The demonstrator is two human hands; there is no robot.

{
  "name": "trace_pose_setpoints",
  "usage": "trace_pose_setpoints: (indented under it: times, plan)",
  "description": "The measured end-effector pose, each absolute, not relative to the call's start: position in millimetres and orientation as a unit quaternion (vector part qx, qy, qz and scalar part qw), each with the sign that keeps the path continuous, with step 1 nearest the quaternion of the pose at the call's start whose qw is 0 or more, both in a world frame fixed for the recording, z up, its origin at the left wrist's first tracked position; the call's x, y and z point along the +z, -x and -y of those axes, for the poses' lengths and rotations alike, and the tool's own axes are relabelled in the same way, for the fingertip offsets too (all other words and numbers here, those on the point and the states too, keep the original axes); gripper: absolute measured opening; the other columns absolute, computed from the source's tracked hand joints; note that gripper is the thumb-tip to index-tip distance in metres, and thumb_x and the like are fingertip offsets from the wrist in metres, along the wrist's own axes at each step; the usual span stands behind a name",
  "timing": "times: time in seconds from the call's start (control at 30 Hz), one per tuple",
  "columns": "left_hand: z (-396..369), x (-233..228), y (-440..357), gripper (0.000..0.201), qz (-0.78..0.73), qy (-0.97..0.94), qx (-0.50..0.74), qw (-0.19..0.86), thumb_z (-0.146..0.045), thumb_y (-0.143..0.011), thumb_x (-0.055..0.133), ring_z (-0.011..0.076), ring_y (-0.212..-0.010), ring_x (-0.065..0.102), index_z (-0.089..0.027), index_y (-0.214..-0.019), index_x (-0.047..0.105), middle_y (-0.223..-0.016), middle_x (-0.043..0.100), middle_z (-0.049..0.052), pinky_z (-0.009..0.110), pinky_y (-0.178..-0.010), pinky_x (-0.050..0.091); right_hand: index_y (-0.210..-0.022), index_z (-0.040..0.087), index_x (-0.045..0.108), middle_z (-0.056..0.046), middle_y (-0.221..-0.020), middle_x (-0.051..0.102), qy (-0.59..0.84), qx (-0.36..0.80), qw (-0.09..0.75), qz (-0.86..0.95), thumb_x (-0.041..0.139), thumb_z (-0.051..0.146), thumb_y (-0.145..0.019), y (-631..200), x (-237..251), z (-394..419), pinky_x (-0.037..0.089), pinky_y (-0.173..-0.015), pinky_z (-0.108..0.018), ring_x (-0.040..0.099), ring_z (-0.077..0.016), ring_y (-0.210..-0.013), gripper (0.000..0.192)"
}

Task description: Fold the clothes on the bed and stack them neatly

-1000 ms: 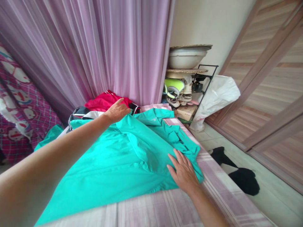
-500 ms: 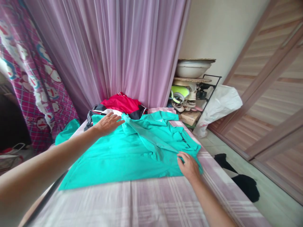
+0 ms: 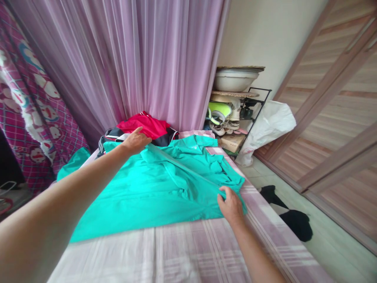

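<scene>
Fingers, right: curled shut on a fold of the teal shirt (image 3: 153,188) at its near right edge; the right hand (image 3: 231,204) lifts that fold slightly off the bed.
Fingers, left: the left hand (image 3: 136,140) lies on the shirt's far edge, fingers bent and pressing down; whether they pinch the cloth cannot be told.
Shirt: spread mostly flat on the bed (image 3: 188,255), bunched and creased along its right side; a taut ridge of cloth runs between the two hands.
Shirt position: middle of the bed, its near hem well short of the bed's near end.
Bed cover: pale pink and white plaid.
Clothes pile (image 3: 141,127): red, black and white garments, just beyond the left hand, touching the shirt's far edge.
Curtain (image 3: 132,59): sheer, lilac, hanging behind the pile.
Patterned cloth (image 3: 32,106): magenta check with cartoon print, hanging left of the bed.
Rack (image 3: 235,118): black wire shelf right of the curtain, holding shoes, with a pale basin (image 3: 235,78) on top.
Bag (image 3: 269,124): white plastic, leaning against the rack.
Floor: dark garment (image 3: 291,220) lying right of the bed.
</scene>
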State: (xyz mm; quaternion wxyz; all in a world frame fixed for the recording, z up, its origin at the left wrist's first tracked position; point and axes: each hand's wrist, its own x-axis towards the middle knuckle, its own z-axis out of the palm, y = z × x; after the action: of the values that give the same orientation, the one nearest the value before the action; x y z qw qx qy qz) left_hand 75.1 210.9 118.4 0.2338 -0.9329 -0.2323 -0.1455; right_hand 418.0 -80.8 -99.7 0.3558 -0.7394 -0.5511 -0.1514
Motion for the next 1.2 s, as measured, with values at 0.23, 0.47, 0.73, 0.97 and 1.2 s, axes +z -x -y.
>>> trace_pose_setpoints:
  times: [0.23, 0.47, 0.73, 0.97, 1.2]
  plan:
    - [-144, 152, -11, 0.033, 0.272, 0.915, -0.063, 0.291, -0.024, -0.098, 0.03, 0.0178, -0.078, 0.055, -0.019, -0.095, 0.063, -0.079, 0.062, 0.001, 0.037, -0.091, 0.041, -0.095, 0.021, 0.063, -0.009, -0.089, 0.07, 0.751, -0.161, 0.342, 0.542, 0.05, 0.02, -0.08, -418, -91, 85, 0.046, -0.077, -0.035, 0.063, -0.0238, -0.083, 0.02]
    - [-46, 39, 91, 0.032, 0.345, 0.912, -0.09, 0.204, -0.016, -0.09, 0.036, 0.0229, -0.08, 0.063, -0.022, -0.104, 0.065, -0.089, 0.068, 0.007, 0.038, -0.079, 0.048, -0.084, 0.023, 0.064, -0.005, -0.087, 0.067, 0.743, -0.143, 0.295, 0.583, 0.048, 0.008, -0.068, -423, -80, 100, 0.042, -0.074, -0.031, 0.06, -0.0214, -0.083, 0.027]
    - [-9, -8, 111, 0.033, 0.406, 0.89, -0.116, 0.169, -0.015, -0.087, 0.04, 0.0271, -0.089, 0.066, -0.022, -0.101, 0.068, -0.101, 0.07, 0.012, 0.041, -0.081, 0.049, -0.081, 0.023, 0.064, -0.003, -0.088, 0.065, 0.76, -0.155, 0.251, 0.579, 0.048, 0.006, -0.072, -429, -73, 110, 0.039, -0.071, -0.029, 0.057, -0.0189, -0.081, 0.026]
    - [0, -5, 116, 0.04, 0.454, 0.89, 0.001, 0.042, -0.015, -0.081, 0.043, 0.027, -0.098, 0.067, -0.024, -0.111, 0.067, -0.107, 0.071, 0.009, 0.041, -0.085, 0.05, -0.096, 0.027, 0.073, -0.004, -0.105, 0.072, 0.789, -0.008, 0.15, 0.595, 0.052, 0.005, -0.07, -437, -49, 105, 0.044, -0.07, -0.029, 0.064, -0.0212, -0.088, 0.04]
    - [-43, 49, 93, 0.036, 0.423, 0.894, 0.07, -0.125, -0.044, -0.086, 0.046, 0.0203, -0.082, 0.072, -0.029, -0.106, 0.071, -0.097, 0.077, 0.002, 0.027, -0.068, 0.051, -0.104, 0.022, 0.073, -0.009, -0.104, 0.075, 0.793, -0.019, 0.123, 0.596, 0.044, 0.042, -0.095, -394, -15, 74, 0.048, -0.08, -0.036, 0.068, -0.0255, -0.097, 0.036]
